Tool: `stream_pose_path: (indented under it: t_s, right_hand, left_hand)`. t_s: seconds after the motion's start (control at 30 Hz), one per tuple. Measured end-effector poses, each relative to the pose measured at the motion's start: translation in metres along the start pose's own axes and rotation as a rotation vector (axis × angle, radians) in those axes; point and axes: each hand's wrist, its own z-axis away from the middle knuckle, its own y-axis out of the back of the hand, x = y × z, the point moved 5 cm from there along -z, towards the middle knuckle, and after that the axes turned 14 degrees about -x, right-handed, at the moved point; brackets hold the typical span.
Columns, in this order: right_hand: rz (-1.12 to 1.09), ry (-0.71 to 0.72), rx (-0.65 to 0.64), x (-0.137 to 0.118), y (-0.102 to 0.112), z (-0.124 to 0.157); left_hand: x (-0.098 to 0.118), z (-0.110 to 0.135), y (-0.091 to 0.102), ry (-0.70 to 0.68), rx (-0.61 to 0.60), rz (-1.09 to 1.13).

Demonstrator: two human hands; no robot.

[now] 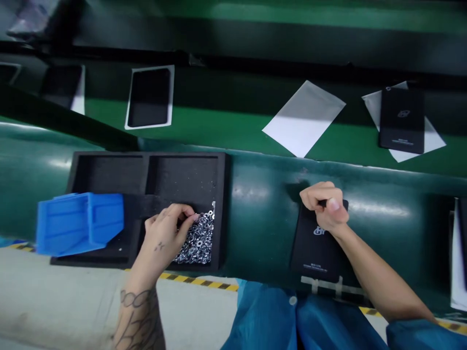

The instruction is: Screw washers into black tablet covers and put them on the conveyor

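Note:
My left hand point(166, 233) reaches into the right half of a black divided tray point(223, 209). Its thumb and forefinger are pinched together at the edge of a pile of small shiny metal rings point(200, 243); whether a ring sits between the fingertips is too small to tell. My right hand point(327, 206) is closed, fingers curled in and thumb against them, above the top of a black tablet-like panel point(315, 248) with a pale logo. Anything inside that fist is hidden. The panel lies flat on the green bench point(259, 209).
A blue plastic bin point(80, 223) rests tilted on the tray's left half. On the green strip behind lie a white sheet point(304, 116), a black panel point(401, 121) on white sheets, and another dark panel point(149, 97). White-edged items point(458, 257) stand at the far right.

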Motion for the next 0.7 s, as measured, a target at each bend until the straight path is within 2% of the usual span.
stream_pose_path:
  t_s: [0.1,0.23,0.43,0.53,0.63,0.7]
  right_hand:
    - [-0.035,-0.009,0.000,0.000,0.002,0.000]
    - [-0.026,-0.002,-0.008,0.004,0.004,0.003]
    - [-0.019,-0.073,0.011,0.019,0.005,0.001]
    - [-0.016,-0.067,0.084,0.010,0.003,-0.004]
    - [-0.005,-0.015,0.152,-0.023,0.007,0.000]
    - [-0.010,-0.025,0.208,-0.049,0.019,0.013]
  left_hand:
    - [-0.002,0.002,0.001,0.051,0.001,0.123]
    - [-0.009,0.007,0.004,0.110,0.094,0.262]
    - [-0.021,0.009,0.006,0.104,0.188,0.301]
    - [-0.024,0.020,0.007,0.118,0.278,0.324]
    - [-0.004,0.037,-0.001,0.081,0.422,0.469]
    - [0.032,0.045,-0.017,-0.048,0.451,0.581]
